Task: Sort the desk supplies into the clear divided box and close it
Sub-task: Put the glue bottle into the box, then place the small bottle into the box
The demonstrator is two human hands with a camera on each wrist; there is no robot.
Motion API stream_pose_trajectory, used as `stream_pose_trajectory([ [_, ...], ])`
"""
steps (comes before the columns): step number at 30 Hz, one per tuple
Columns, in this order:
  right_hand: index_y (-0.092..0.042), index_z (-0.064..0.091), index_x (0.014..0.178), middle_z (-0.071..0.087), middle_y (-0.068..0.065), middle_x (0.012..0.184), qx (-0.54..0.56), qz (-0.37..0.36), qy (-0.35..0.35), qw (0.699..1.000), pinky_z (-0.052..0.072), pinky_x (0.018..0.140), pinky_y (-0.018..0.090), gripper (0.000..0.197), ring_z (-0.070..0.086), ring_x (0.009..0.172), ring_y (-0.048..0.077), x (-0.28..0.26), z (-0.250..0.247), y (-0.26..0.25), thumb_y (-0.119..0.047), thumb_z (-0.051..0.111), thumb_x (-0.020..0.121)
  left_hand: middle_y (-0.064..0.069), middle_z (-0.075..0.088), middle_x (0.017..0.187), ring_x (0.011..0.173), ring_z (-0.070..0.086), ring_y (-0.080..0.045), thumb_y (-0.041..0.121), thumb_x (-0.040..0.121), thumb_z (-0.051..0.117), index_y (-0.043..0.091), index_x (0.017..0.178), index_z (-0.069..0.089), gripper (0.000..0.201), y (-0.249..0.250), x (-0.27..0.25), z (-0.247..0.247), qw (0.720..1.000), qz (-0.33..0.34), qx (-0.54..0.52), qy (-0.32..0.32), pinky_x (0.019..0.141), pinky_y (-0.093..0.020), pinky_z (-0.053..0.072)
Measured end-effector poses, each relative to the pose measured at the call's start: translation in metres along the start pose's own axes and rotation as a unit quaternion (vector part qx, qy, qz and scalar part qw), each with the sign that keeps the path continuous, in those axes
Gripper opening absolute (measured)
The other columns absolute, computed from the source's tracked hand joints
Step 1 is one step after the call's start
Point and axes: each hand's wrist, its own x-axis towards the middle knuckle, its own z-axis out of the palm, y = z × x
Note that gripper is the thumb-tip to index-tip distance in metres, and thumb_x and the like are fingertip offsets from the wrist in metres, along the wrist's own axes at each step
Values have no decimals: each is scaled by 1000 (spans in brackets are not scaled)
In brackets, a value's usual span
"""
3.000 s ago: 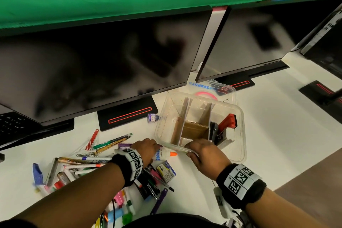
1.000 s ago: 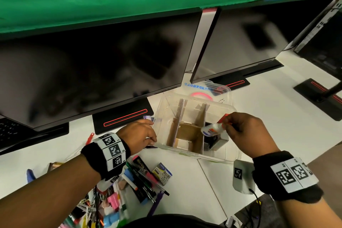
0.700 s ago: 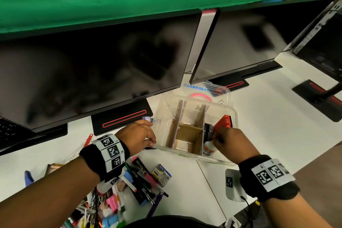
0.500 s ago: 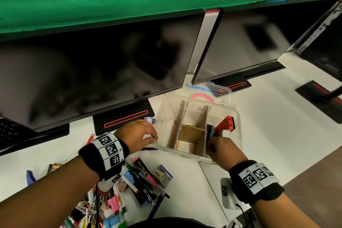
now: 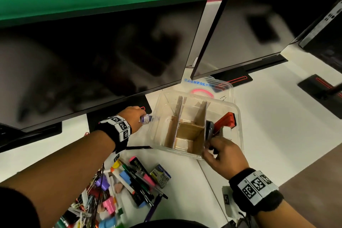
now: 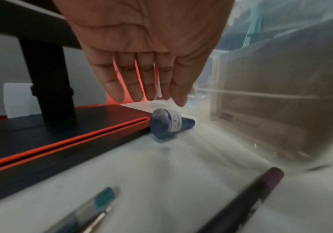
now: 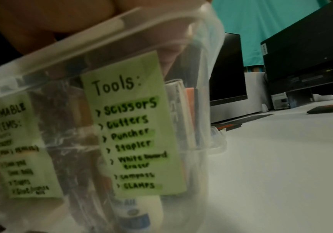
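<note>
The clear divided box [image 5: 236, 116] stands open on the white desk, with cardboard dividers inside. Its right compartment holds a red stapler [image 5: 226, 120] and a glue bottle [image 7: 135, 216]. My right hand [image 5: 212, 149] grips the box's front rim at that compartment, fingers curled over the edge [image 7: 42, 20]. A small purple ink bottle [image 6: 169, 123] lies on its side by the monitor base, left of the box. My left hand [image 6: 149, 99] hovers just above it with straight fingers, holding nothing. In the head view that hand [image 5: 137, 116] is right beside the bottle [image 5: 146, 119].
Green labels [image 7: 133, 126] reading "Tools" and "Consumable items" are stuck on the box's front wall. The lid [image 5: 209, 87] lies behind the box. Several pens, markers and clips [image 5: 133, 177] are piled at the near left. Monitors and their black bases [image 6: 48, 134] close off the back.
My right hand lowered the glue bottle into the right compartment, let it go and took the box's front rim. My left hand left the box's left wall and reached back to the ink bottle.
</note>
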Motion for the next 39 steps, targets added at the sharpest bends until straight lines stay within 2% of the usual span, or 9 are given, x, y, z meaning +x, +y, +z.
stream_pose_trajectory([
  [3, -21, 61, 69, 57, -10, 65, 4, -34, -11, 999, 47, 49, 22, 29, 50, 54, 5, -1, -3, 4, -48, 55, 73, -4, 54, 126, 121, 49, -26, 28, 86, 58, 21, 127, 53, 41, 7, 12, 9, 1000, 5, 17, -23, 101, -35, 43],
  [6, -21, 63, 71, 57, -13, 66, -5, -43, -17, 999, 45, 49, 19, 32, 46, 55, 2, 1, -6, 7, -52, 55, 72, -6, 58, 119, 116, 53, -28, 49, 90, 48, 24, 123, 55, 42, 10, 22, 18, 999, -14, -3, -46, 97, -36, 46],
  [12, -21, 64, 72, 61, -9, 66, -39, -35, -15, 999, 46, 48, 20, 26, 55, 55, 8, 2, -2, 10, -44, 51, 75, -8, 64, 104, 100, 60, -27, 48, 93, 42, 18, 110, 61, 39, 9, 22, 34, 996, -47, -48, -52, 90, -35, 49],
  [15, -21, 62, 70, 60, -8, 66, -36, -22, -9, 999, 44, 49, 20, 26, 54, 55, 9, 5, -1, 6, -43, 49, 76, -11, 62, 111, 104, 59, -29, 40, 92, 46, 14, 113, 60, 36, 4, 16, 27, 996, -63, -58, -28, 89, -32, 46],
  [20, -21, 61, 70, 52, -14, 65, -25, -13, -16, 999, 30, 51, 6, 27, 43, 56, 4, 6, 1, 6, -43, 48, 76, -13, 59, 114, 107, 56, -30, 31, 86, 57, 12, 113, 59, 33, -9, -1, -4, 990, -112, -84, 15, 89, -31, 44],
  [23, -19, 62, 72, 52, -12, 68, -19, -5, -32, 999, 34, 52, 14, 20, 43, 57, 6, 8, -1, 5, -37, 58, 79, -11, 59, 114, 106, 57, -28, 25, 81, 63, 15, 116, 58, 36, -13, -17, -21, 988, -109, -95, 46, 89, -31, 43],
  [28, -15, 65, 80, 64, 0, 75, 68, 25, 17, 997, 50, 61, 27, 8, 59, 65, 15, 15, -17, -13, -23, 67, 82, -3, 61, 114, 104, 57, -21, 27, 81, 68, 22, 119, 57, 40, 0, -50, -41, 989, -45, -118, 80, 86, -27, 42],
  [34, -23, 66, 108, 66, -8, 84, 202, 47, -14, 978, 46, 72, 9, 24, 63, 81, 9, 37, -34, -52, -21, 66, 85, 4, 62, 118, 110, 56, -15, 26, 79, 71, 23, 122, 58, 45, 46, -79, -46, 978, 102, -136, 123, 94, -22, 38],
  [39, -25, 67, 106, 65, 0, 82, 254, 68, -19, 965, 53, 77, 29, 25, 62, 78, 19, 43, -35, -72, -21, 69, 82, 5, 62, 123, 113, 55, -15, 32, 79, 71, 28, 127, 53, 52, 79, -87, -39, 975, 152, -129, 99, 94, -21, 38],
])
